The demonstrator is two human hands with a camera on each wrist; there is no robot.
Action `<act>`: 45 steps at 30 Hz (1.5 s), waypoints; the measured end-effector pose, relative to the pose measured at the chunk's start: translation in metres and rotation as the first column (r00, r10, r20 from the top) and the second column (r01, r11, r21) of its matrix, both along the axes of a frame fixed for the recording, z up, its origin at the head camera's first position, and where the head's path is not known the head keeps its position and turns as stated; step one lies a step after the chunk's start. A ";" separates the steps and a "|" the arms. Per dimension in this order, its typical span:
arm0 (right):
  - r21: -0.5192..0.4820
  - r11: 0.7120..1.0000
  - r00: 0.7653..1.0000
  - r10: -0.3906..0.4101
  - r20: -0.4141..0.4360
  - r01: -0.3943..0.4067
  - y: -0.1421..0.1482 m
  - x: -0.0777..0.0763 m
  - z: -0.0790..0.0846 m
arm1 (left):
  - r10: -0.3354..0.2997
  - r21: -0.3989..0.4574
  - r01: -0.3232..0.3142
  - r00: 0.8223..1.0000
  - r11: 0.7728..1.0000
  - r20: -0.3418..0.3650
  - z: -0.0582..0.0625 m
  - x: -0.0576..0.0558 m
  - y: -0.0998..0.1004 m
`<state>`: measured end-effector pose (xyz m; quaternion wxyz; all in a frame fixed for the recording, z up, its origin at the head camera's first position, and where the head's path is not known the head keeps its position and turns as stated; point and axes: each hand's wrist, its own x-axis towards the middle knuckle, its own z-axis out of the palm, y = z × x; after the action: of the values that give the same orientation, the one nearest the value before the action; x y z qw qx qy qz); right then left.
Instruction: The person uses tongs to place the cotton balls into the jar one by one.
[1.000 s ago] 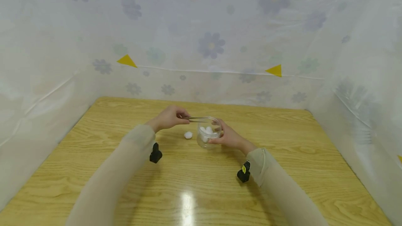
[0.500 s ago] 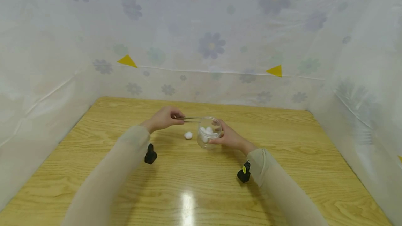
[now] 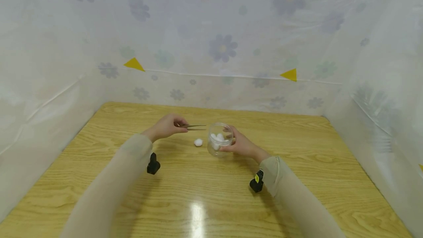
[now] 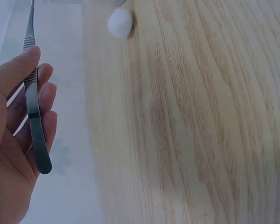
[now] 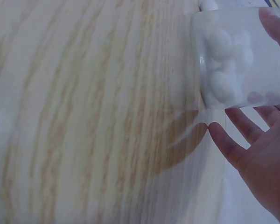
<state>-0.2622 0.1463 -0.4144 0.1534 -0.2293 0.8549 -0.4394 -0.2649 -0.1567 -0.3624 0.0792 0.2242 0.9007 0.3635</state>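
Note:
My left hand (image 3: pixel 168 125) pinches metal tweezers (image 4: pixel 33 109) between thumb and fingers. The tweezers' tips point right, apart from each other with nothing between them, just left of the jar's rim. My right hand (image 3: pixel 242 143) holds a clear jar (image 3: pixel 213 150) from its right side, thumb in front and fingers curled behind. Several white cotton balls (image 5: pixel 225 86) lie inside the jar, seen through its wall. One more cotton ball (image 3: pixel 198 142) rests on the table left of the jar, below the tweezers' tips; it also shows at the top of the left wrist view.
The wooden table (image 3: pixel 211 194) carries a bright light reflection near its front. Pale flower-patterned sheeting (image 3: pixel 221 21) walls in the back and both sides, with yellow triangles on the back. Small black cameras (image 3: pixel 153 163) hang below both wrists.
My left hand has moved left with the tweezers, drawing the tips from over the jar's mouth to beside it. The right hand, the jar and the loose cotton ball have stayed put.

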 end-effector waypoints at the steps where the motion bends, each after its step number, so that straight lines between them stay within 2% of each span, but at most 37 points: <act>1: 0.000 1.000 1.000 -0.001 0.000 0.001 0.000 0.000 0.000 | 0.001 0.000 -0.001 1.000 1.000 0.004 0.000 0.000 -0.001; 6: -0.005 1.000 1.000 0.006 -0.001 -0.006 0.000 -0.001 0.000 | 0.013 0.002 -0.014 0.999 1.000 0.031 -0.002 0.002 -0.004; 15: -0.010 0.999 0.999 0.034 -0.040 -0.035 0.001 -0.001 -0.002 | 0.048 -0.025 -0.046 0.998 0.999 0.050 -0.014 0.001 -0.008; 25: -0.023 0.999 0.999 0.030 0.012 -0.030 -0.001 0.000 0.002 | 0.062 -0.049 -0.057 0.992 0.997 0.107 -0.020 0.001 -0.010; 34: -0.029 0.999 0.999 0.031 0.014 -0.031 -0.002 0.001 0.004 | 0.039 -0.092 -0.032 0.997 0.995 0.071 -0.027 0.006 -0.012; 36: -0.029 0.999 1.000 0.026 0.016 -0.026 -0.001 -0.001 0.000 | 0.044 -0.105 -0.036 0.996 0.994 0.075 -0.029 0.007 -0.012; 45: -0.018 1.000 1.000 0.019 0.000 -0.019 0.001 -0.001 -0.001 | 0.060 -0.137 -0.048 0.994 0.989 0.090 -0.036 0.006 -0.012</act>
<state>-0.2628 0.1471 -0.4155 0.1554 -0.2388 0.8488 -0.4454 -0.2584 -0.1690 -0.3985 0.1267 0.1764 0.9242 0.3141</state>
